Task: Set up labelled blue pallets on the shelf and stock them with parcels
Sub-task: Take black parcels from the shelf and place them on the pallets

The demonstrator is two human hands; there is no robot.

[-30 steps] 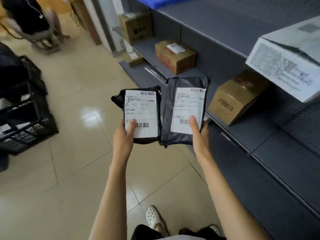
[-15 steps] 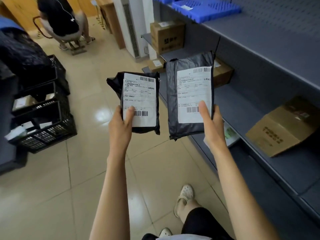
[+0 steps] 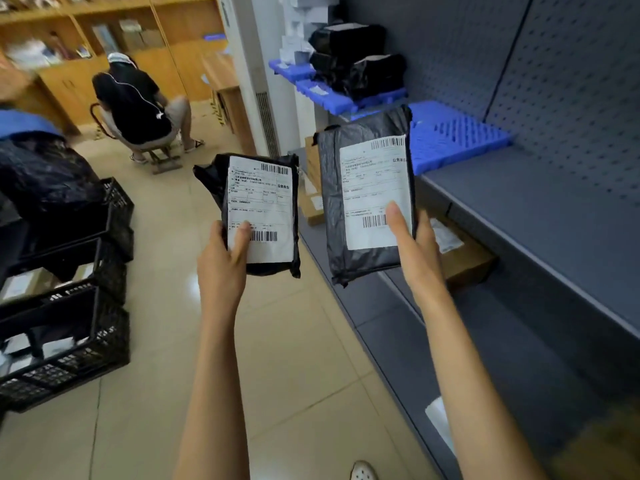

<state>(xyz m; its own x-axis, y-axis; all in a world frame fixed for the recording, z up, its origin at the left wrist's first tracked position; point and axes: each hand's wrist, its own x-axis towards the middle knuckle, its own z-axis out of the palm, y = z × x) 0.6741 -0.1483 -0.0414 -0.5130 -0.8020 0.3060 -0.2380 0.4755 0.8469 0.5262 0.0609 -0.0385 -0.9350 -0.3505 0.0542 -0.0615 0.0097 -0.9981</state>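
Beside the shelving, head view: both arms reach forward over the tiled floor [image 3: 294, 358], each holding up one parcel with its label facing the camera; the two parcels do not touch.
Left hand [image 3: 221, 258]: grips the lower left corner of the small black parcel [image 3: 263, 209], thumb across the label, fingers behind it.
Right hand [image 3: 415, 251]: grips the lower right edge of the large grey parcel [image 3: 367, 195], thumb flat on the label, fingers hidden behind.
Near blue pallet [image 3: 457, 140]: lies bare on the grey shelf [image 3: 519, 209], its left end hidden by the large grey parcel.
Far blue pallets [image 3: 322, 91]: on the same shelf, further along, carrying a pile of black bagged parcels [image 3: 360, 60].
Lower shelf: a cardboard box [image 3: 464, 258] sits just behind the right hand, partly hidden by it.
Black crates [image 3: 69, 341]: stacked on the left, with white-labelled packets inside; a black bag [image 3: 41, 174] bulges on top.
Background: a seated person [image 3: 135, 102] faces away, in front of wooden cabinets [image 3: 104, 29].
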